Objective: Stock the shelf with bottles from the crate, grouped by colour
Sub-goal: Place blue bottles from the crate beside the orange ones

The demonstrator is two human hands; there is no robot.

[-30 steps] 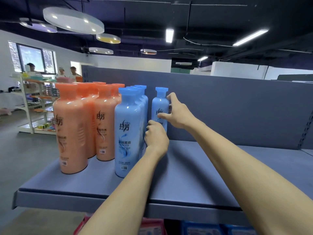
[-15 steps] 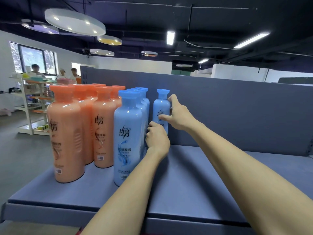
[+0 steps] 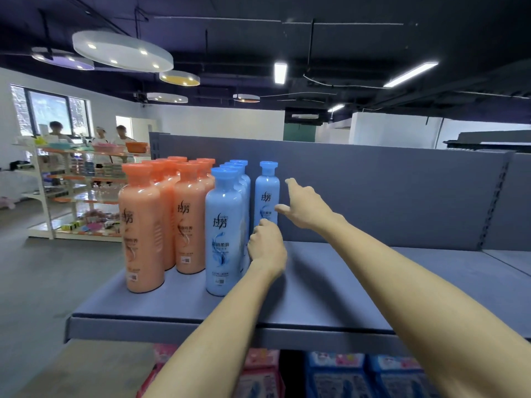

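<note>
Several orange bottles (image 3: 142, 225) stand in rows at the left end of the grey shelf (image 3: 330, 282). Beside them runs a row of blue bottles (image 3: 223, 234). A lone blue bottle (image 3: 267, 191) stands upright at the back, starting a second blue row. My right hand (image 3: 304, 205) hovers just right of it, fingers spread, clear of the bottle. My left hand (image 3: 265, 245) has its fingers curled against the side of the blue row, low down by the lone bottle's base. The crate is out of view.
The shelf's grey back panel (image 3: 388, 191) rises behind the bottles. Pink (image 3: 258, 374) and blue packages (image 3: 344, 374) fill the shelf below. A white display rack (image 3: 77, 196) stands across the floor at left, with people behind it.
My right hand has let go of the lone blue bottle and drawn back to the right, fingers opening. My left hand stays against the blue row. The camera has pulled back slightly.
</note>
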